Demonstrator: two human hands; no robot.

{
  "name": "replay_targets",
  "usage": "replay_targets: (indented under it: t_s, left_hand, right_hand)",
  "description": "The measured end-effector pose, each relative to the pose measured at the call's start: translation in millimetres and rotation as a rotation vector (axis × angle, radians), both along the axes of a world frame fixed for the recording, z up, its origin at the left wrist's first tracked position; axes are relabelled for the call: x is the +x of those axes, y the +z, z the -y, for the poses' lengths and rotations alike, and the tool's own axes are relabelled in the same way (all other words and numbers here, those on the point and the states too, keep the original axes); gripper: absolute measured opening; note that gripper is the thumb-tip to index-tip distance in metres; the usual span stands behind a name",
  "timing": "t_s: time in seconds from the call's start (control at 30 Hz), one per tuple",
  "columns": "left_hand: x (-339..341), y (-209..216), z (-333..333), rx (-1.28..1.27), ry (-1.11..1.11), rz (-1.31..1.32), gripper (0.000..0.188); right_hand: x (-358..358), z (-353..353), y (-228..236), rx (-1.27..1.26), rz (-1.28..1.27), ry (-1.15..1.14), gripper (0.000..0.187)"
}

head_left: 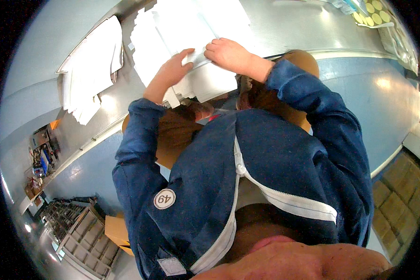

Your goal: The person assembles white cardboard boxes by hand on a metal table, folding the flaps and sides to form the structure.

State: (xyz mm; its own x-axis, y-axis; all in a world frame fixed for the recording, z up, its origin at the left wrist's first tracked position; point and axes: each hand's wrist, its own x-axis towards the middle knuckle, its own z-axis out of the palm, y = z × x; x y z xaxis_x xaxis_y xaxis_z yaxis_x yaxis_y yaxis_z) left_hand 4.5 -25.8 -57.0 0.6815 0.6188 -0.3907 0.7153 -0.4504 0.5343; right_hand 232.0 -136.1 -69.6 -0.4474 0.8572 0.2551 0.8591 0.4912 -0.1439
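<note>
In front of me a pile of white sheets (149,51), paper or thin card, is spread on the metal table and partly washed out by glare. My left hand (172,71) is at the near edge, its thumb and index finger around a white folded sheet (205,77). To its right, my right hand (228,55) has its fingers bent and pressed together on the same sheet. White flaps hang over the table edge towards my lap. A second stack of white sheets (91,67) lies to the left, its layers fanned out.
The metal table (294,28) runs to both sides above a blue panel (359,88). Clear packaging with yellow rounds (374,13) lies at the far right. A metal rack (86,240) and a cardboard box (117,229) stand at the lower left. Brown tiles (401,200) cover the right-hand floor.
</note>
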Motion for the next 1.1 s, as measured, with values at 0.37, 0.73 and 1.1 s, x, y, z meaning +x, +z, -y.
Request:
replay_targets:
  t_s: [0.37, 0.73, 1.1]
  left_hand:
    - [9, -7, 32, 0.626, -0.344, 0.115, 0.016]
    - [15, -4, 25, 0.453, -0.437, 0.047, 0.015]
    - [0, -8, 20, 0.654, -0.586, -0.182, 0.032]
  right_hand:
    - [-12, -14, -13, -0.125, -0.029, -0.066, 0.012]
    - [-11, -13, -14, -0.158, -0.038, -0.007, 0.014]
    - [-18, -11, -16, -0.196, 0.034, -0.037, 0.032]
